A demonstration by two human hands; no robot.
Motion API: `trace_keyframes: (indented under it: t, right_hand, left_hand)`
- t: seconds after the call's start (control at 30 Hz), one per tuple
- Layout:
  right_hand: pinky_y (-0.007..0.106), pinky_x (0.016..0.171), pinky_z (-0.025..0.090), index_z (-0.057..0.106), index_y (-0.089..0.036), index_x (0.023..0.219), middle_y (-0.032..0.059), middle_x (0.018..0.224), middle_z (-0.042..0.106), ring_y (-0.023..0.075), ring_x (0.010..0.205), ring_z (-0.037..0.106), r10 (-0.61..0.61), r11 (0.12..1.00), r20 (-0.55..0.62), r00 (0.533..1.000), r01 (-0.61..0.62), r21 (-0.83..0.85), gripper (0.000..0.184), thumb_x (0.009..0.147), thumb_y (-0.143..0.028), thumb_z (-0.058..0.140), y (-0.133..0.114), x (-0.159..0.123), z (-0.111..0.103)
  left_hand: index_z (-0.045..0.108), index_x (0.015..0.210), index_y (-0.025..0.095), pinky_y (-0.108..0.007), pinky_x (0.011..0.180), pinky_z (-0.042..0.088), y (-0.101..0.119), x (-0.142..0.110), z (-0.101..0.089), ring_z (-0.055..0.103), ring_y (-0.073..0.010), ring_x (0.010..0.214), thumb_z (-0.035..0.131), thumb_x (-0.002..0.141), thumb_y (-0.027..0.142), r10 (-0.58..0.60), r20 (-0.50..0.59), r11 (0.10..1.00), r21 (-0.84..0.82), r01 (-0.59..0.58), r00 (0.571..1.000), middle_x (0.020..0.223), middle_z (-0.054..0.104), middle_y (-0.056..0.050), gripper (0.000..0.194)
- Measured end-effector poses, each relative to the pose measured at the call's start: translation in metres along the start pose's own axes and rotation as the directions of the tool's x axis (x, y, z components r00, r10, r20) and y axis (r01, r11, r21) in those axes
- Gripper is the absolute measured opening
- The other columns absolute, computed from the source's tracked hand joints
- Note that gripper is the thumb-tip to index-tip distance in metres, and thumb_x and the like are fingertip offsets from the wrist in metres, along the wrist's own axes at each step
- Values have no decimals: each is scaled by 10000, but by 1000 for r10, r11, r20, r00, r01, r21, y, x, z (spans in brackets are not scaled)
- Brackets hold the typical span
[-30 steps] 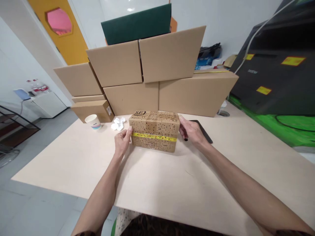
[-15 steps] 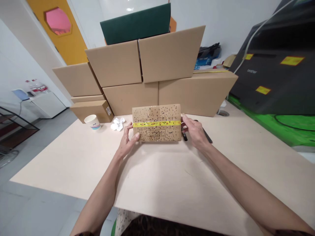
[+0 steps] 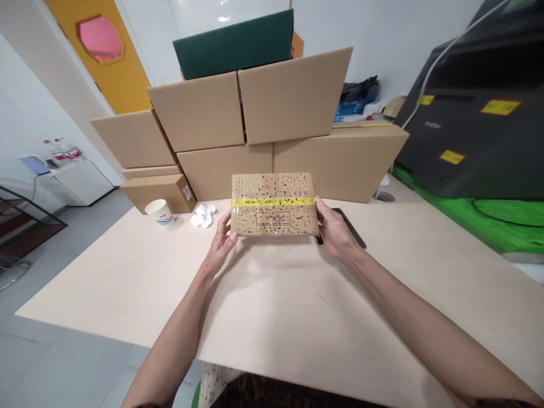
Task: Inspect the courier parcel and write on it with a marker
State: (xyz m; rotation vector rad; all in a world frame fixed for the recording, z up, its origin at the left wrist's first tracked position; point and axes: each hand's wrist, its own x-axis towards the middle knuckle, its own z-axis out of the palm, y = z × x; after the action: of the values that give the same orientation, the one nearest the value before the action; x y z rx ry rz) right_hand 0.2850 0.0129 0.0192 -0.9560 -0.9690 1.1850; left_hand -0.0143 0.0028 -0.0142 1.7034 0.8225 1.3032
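A small brown cardboard box (image 3: 274,218) with dark specks, a yellow tape strip across it and a printed rectangle is held between both hands, tilted toward me at the middle of the table. My left hand (image 3: 221,241) grips its left end, thumb at the lower front corner. On the opposite end, my right hand (image 3: 335,229) presses with its thumb near the tape; its other fingers are mostly hidden. Partly behind the right hand lies a flat black object (image 3: 352,229), perhaps a phone. A small black item shows just under the box's right corner.
Large cardboard boxes (image 3: 225,173) are stacked along the table's back, a dark green box (image 3: 233,45) on top. A paper cup (image 3: 159,212) and crumpled white tissue (image 3: 203,216) sit at the left. A big black case (image 3: 463,130) stands beyond the right side.
The speckled box has shifted slightly up and to the right, and its angle has changed. My right hand has closed in on its right end; the left hand moved with it.
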Motion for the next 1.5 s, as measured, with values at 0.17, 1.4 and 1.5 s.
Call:
trace_keyframes:
  t: [0.17, 1.4, 1.5]
  right_hand:
    - [411, 883, 572, 775, -307, 1137, 39, 1261, 778, 295, 1192, 691, 5, 998, 50, 999, -2, -58, 577, 825, -774, 643, 2, 0, -1]
    - [428, 816, 534, 726, -224, 1134, 132, 1004, 807, 309, 1045, 738, -73, 982, -108, 992, 52, -181, 697, 810, -826, 593, -10, -2, -5]
    - [464, 877, 533, 720, -230, 1197, 130, 1054, 807, 312, 1046, 737, -128, 966, -55, 990, 112, -234, 699, 862, -817, 541, -13, -7, -3]
  left_hand:
    - [453, 1566, 298, -436, 1077, 510, 0, 4, -1, 458, -341, 1457, 546, 941, 727, -91, -127, 994, -66, 83, 988, 1674, 414, -99, 763]
    - [666, 1428, 245, -324, 626, 619, 27, -1, 2, 690, -172, 727, 702, 894, 621, -10, -342, 977, 199, 82, 940, 1312, 753, -106, 655]
    - [651, 1440, 244, -400, 877, 655, 29, -1, 2, 710, -289, 1155, 704, 894, 619, 13, -373, 981, 182, 60, 928, 1516, 625, -105, 665]
